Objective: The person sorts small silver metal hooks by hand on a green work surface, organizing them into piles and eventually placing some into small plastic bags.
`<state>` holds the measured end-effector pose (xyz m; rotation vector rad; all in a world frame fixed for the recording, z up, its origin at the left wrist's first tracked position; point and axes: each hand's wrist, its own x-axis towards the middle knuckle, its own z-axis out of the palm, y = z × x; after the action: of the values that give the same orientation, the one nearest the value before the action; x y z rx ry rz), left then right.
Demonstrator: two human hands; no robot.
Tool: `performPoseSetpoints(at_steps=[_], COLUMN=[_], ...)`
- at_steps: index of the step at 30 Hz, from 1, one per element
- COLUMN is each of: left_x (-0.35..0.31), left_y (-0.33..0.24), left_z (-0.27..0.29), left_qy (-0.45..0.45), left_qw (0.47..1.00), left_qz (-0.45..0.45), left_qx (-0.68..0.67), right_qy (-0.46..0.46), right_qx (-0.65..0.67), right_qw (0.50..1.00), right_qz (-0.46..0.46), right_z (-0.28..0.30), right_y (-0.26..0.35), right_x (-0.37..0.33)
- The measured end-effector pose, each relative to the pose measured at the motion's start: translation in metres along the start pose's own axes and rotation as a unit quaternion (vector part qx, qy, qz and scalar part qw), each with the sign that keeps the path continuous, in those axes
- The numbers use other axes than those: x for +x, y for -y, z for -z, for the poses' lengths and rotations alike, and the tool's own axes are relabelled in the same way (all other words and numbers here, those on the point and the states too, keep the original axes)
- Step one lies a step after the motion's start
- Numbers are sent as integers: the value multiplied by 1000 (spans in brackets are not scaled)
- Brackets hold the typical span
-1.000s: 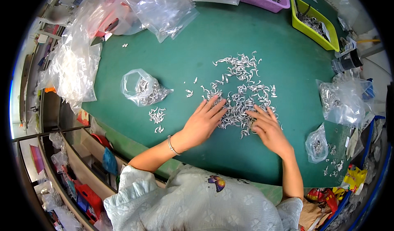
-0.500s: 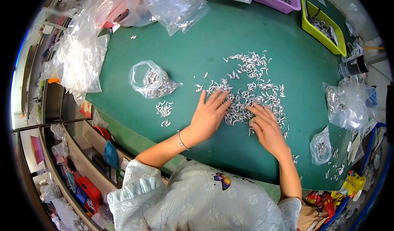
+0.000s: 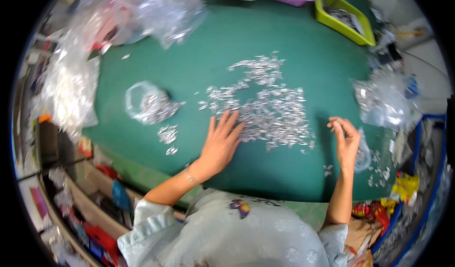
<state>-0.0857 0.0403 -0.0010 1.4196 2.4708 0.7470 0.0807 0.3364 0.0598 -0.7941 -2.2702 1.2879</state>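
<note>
Plenty left to gather, by the look of it: lying loose in a broad, uneven sprawl across the middle of the green table (image 3: 204,44), silver metal pieces (image 3: 275,115) in great number. Bagged already, apparently, a fair load inside the open-mouthed clear bag (image 3: 151,106), lying well to the left. Set apart but unbagged: a little cluster (image 3: 168,133) just nearer the body from that bag, a tiny group (image 3: 327,170) beside the wrist of the right hand (image 3: 347,141), and scattered bits (image 3: 381,174) over by the table's right edge. On to the pose! Reaching in from the near side, left hand (image 3: 219,146) palm down, wrist nearly straight, fingers long and spread, tips right at the sprawl's near-left edge; whether pressing or just hovering, hard to tell. Across to the other side: right hand well apart from the sprawl, out to its right, close in front of a small clear bag (image 3: 363,155), fingers bent toward the thumb; too blurred to tell whether pinching a piece or nothing.
</note>
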Motion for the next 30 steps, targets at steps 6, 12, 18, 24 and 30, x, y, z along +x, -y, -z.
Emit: performPoseSetpoints(at_steps=[6, 12, 18, 24, 30], left_x=[-2, 2, -5, -10, -14], left_y=[-12, -17, -17, -14, -15], left_z=[1, -3, 0, -2, -4], left_qy=[-18, -10, -14, -20, -6], left_qw=[998, 998, 998, 997, 1000], left_qz=[-13, -16, -5, -6, 8], left_qx=[-62, -65, -59, -74, -22], right_qy=[-340, -352, -239, -207, -194], right_qx=[-171, -215, -310, -232, -198], right_qw=[920, 902, 920, 950, 958], right_qz=[90, 130, 2, 28, 68], right_z=[141, 184, 180, 198, 81], right_y=[-21, -47, -65, -75, 4], right_x=[54, 118, 142, 130, 43])
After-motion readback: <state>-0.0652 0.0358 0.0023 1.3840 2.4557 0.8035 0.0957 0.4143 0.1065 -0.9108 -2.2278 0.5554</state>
